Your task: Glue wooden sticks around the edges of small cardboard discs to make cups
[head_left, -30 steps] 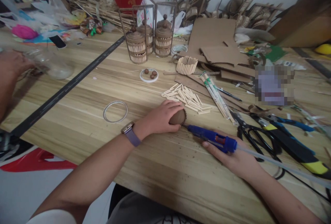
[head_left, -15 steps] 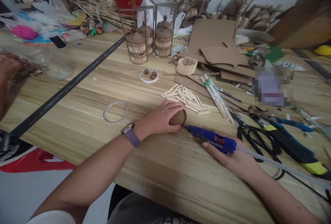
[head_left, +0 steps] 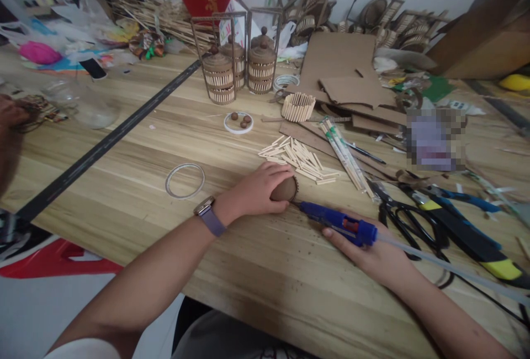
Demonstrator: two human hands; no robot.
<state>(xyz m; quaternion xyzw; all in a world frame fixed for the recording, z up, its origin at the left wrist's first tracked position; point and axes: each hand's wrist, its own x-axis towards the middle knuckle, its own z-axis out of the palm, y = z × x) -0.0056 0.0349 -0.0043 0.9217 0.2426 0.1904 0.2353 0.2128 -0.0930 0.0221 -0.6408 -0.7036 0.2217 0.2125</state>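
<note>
My left hand (head_left: 257,189) rests on the wooden table (head_left: 136,160) and grips a small round brown cardboard piece (head_left: 285,189). My right hand (head_left: 372,257) holds a blue hot glue gun (head_left: 337,222) lying low over the table, with its nozzle touching the brown piece's right edge. A clear glue stick (head_left: 447,272) runs out of the gun's back to the right. A pile of short wooden sticks (head_left: 298,158) lies just beyond my left hand.
A clear tape ring (head_left: 185,180) lies left of my hand, and a long black ruler (head_left: 103,146) crosses the table. Finished stick canisters (head_left: 240,72), cardboard sheets (head_left: 339,66), scissors (head_left: 399,221) and pliers (head_left: 464,199) crowd the back and right. Another person's hand (head_left: 10,113) is at far left.
My two hands and the glue gun have stayed almost still. The other person's hand at the far left has drawn back toward the left edge.
</note>
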